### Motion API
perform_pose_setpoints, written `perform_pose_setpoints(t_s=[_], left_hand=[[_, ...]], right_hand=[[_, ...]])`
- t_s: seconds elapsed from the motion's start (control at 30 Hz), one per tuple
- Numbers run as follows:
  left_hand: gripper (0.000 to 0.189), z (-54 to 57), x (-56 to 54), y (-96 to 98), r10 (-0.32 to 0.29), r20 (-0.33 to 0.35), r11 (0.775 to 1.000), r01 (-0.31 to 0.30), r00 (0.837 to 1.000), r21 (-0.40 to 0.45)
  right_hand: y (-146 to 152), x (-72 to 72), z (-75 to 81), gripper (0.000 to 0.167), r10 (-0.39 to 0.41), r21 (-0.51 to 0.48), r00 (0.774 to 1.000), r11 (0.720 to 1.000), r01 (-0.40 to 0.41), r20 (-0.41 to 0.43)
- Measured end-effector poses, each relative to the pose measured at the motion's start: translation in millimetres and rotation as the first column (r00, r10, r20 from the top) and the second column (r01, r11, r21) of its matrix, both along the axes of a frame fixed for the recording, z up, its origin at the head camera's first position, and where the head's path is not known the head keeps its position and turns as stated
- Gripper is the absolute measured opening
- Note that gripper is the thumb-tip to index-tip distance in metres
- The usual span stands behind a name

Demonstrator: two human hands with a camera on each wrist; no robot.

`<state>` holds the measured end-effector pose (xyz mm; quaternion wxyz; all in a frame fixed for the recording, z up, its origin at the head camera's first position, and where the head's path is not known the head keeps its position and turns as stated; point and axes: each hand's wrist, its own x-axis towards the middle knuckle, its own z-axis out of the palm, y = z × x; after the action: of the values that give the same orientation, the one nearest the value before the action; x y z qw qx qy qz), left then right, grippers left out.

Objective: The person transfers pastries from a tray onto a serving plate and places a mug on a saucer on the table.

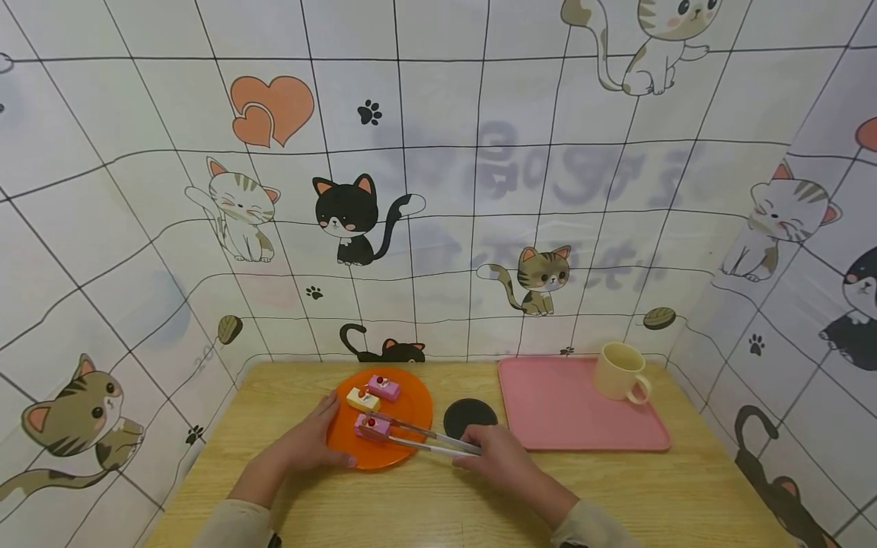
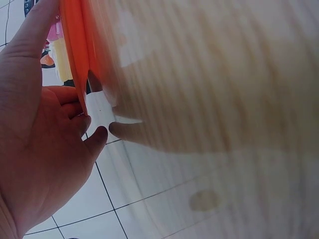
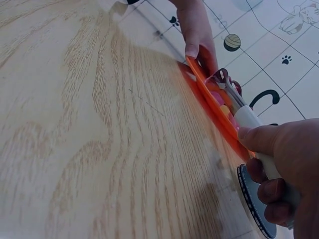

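Note:
An orange plate (image 1: 406, 450) on the table bears small toy cakes: a pink cake (image 1: 384, 387) at the back, a yellow cake (image 1: 362, 399) in the middle and another pink cake (image 1: 372, 427) in front. My left hand (image 1: 311, 441) grips the plate's left rim, thumb toward the front; the left wrist view shows some of its fingers (image 2: 75, 107) curled at the rim. With my right hand (image 1: 503, 460) I hold a pair of tongs (image 1: 428, 441) by its white handle (image 3: 249, 119). The tong tips lie on either side of the front pink cake; whether they squeeze it, I cannot tell.
Right of the plate lies a black round coaster (image 1: 470, 417), partly behind the tongs. A pink tray (image 1: 569, 411) farther right carries a yellow mug (image 1: 619, 371) at its back right corner. Cat-patterned sheeting (image 1: 438, 190) encloses the wooden table (image 1: 425, 510) at the back and sides.

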<state>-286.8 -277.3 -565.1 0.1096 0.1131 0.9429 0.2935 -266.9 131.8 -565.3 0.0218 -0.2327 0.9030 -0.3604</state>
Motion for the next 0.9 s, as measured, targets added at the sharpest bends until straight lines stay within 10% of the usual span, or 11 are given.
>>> perform_pose_setpoints(t_s=[0.9], left_hand=[[0.134,-2.7,-0.5,-1.4,-0.002,-0.01,1.0,0.002,1.0,0.003]], right_hand=[[18,6.2,1.9,0.032,0.01,-0.109,0.992,0.994,0.003,0.122]])
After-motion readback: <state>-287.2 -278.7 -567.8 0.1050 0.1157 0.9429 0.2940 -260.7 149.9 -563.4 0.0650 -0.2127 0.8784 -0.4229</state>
